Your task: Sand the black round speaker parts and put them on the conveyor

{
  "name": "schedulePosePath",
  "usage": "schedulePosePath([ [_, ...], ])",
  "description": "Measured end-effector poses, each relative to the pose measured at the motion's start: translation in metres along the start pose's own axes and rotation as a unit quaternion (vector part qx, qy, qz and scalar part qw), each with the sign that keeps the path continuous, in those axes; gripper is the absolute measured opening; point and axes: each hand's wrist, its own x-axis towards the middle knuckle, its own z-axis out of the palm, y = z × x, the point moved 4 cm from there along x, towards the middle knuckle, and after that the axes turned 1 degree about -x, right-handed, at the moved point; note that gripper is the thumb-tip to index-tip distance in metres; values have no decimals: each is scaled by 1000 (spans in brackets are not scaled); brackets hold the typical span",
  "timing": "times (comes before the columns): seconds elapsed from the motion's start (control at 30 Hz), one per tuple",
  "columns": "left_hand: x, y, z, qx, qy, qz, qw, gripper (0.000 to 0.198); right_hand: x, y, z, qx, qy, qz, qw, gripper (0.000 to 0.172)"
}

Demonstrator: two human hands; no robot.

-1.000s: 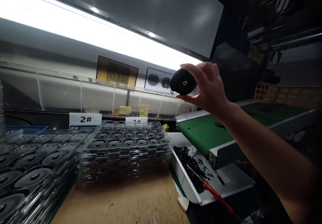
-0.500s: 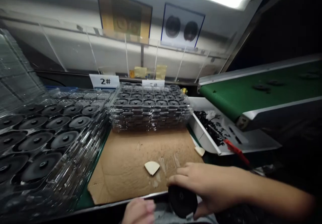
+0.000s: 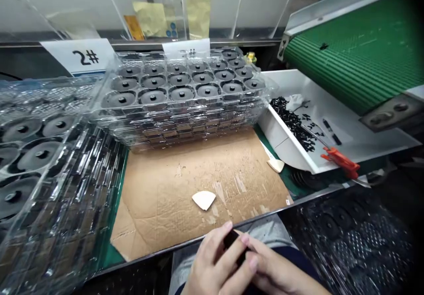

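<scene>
Close to the table's front edge, my left hand (image 3: 212, 264) and my right hand (image 3: 274, 266) come together around a black disc (image 3: 231, 239). Fingers of both hands are closed on it, and only a small dark part shows between them. Just beyond the hands, a cream wedge-shaped piece (image 3: 204, 200) lies on the cardboard sheet (image 3: 159, 215). Another cream wedge (image 3: 276, 165) rests at the cardboard's right edge.
Stacked clear trays (image 3: 185, 109) of black round parts stand behind the cardboard, with more trays (image 3: 66, 189) at left. On the right, a white bin (image 3: 288, 149) holds small black pieces and an orange-handled tool (image 3: 342, 161), below a green conveyor (image 3: 357, 47). Dark-filled trays (image 3: 361, 233) sit lower right.
My right hand has brought the black disc leftward to my left hand, which now grips it too. The view has tilted down and come nearer the table.
</scene>
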Motion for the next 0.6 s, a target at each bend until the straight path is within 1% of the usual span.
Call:
schedulePosePath([
  [0.03,-2,-4,0,-32,36,-49,998,50,4,-6,-4,55,14,28,998,58],
  [0.07,-5,-8,-1,-70,75,-108,989,51,8,-11,-7,121,23,53,991,61],
  [0.1,-9,-13,-1,-114,116,-180,970,53,13,-15,-10,160,27,69,984,62],
  [0.13,-13,-19,-2,-163,159,-262,938,56,19,-17,-14,139,33,70,987,62],
  [0.17,-19,-27,-3,-217,197,-349,890,59,26,-18,-19,75,53,59,994,60],
  [0.2,-25,-35,-4,-274,229,-433,828,62,33,-19,-25,-25,89,44,995,57],
  [0.23,-30,-43,-5,-333,257,-503,755,65,41,-18,-31,-139,134,30,981,53],
  [0.27,-35,-50,-6,-389,281,-552,682,65,49,-17,-36,-247,178,18,952,48],
  [0.3,-37,-56,-8,-441,301,-576,619,64,58,-14,-39,-332,208,10,920,44],
  [0.33,-39,-63,-10,-483,317,-583,571,62,66,-9,-40,-386,218,2,896,40],
  [0.37,-40,-68,-13,-514,333,-580,537,59,74,-3,-38,-411,211,-7,887,37],
  [0.4,-41,-73,-16,-534,348,-573,515,58,81,3,-35,-415,197,-19,888,34],
  [0.43,-43,-77,-19,-544,360,-569,501,55,86,7,-31,-410,179,-35,894,31],
  [0.47,-44,-80,-20,-551,366,-567,491,54,89,11,-27,-408,159,-56,897,29],
  [0.53,-44,-83,-21,-559,368,-570,477,54,90,13,-19,-404,121,-97,902,32],
  [0.6,-43,-83,-20,-565,360,-578,466,55,85,13,-18,-399,97,-123,903,34],
])
